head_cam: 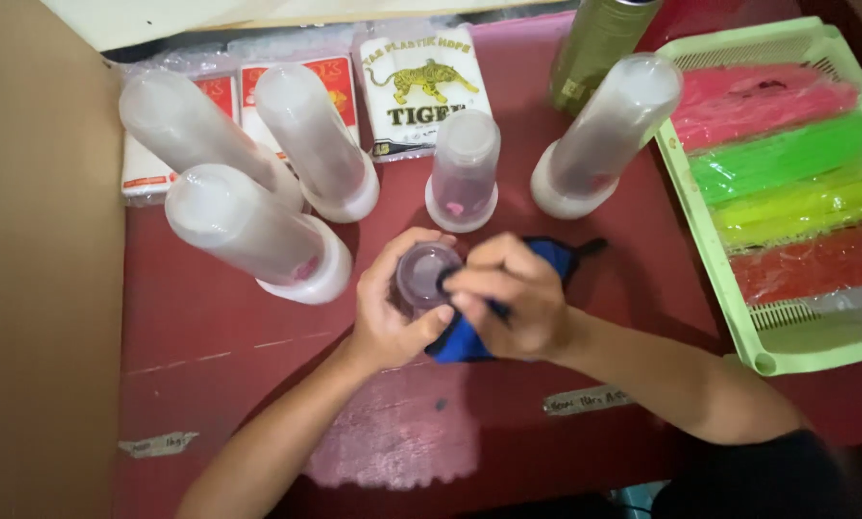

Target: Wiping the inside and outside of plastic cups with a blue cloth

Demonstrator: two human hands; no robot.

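A: What's nearest the camera?

B: The left hand [390, 322], fingers curled around a small clear cup [424, 277] at centre. The right hand [510, 298] pinches a blue cloth [462, 338] against the cup's rim.

A: And farther out?

B: On the red table [210, 356], stacks of clear cups [248, 234] stand from ten to one o'clock. A green tray [729, 298] of coloured plastic bags lies at three o'clock, white packets [421, 82] at twelve.
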